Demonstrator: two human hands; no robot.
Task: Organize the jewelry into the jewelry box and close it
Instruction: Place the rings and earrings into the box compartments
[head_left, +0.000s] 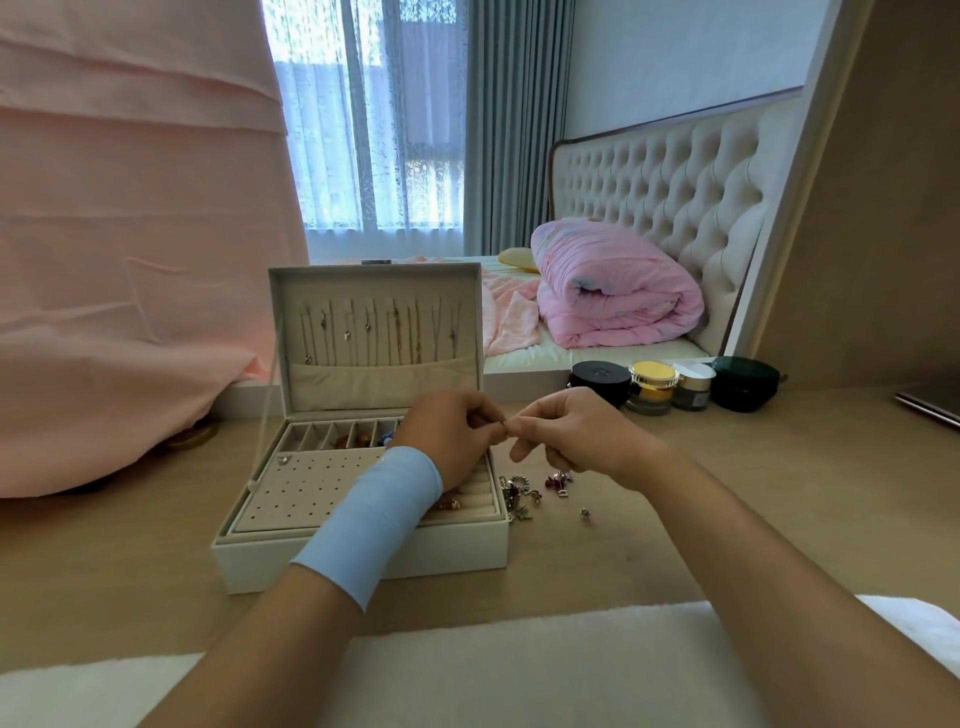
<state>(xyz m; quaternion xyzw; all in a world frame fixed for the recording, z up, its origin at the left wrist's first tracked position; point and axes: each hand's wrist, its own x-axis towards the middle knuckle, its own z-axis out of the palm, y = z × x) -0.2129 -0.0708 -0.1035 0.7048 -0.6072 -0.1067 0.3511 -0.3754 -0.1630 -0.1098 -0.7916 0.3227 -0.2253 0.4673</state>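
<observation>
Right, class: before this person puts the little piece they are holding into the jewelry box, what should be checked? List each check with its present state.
1. The lid of the jewelry box is up: ok.
2. The small piece is pinched between the left hand and the right hand: ok.
3. The earring panel has free holes: ok, most are bare.
4. What kind of piece it is, and so which slot suits it: cannot tell, too small.
5. The table is cleared of loose jewelry: not ok, some lies right of the box.
</observation>
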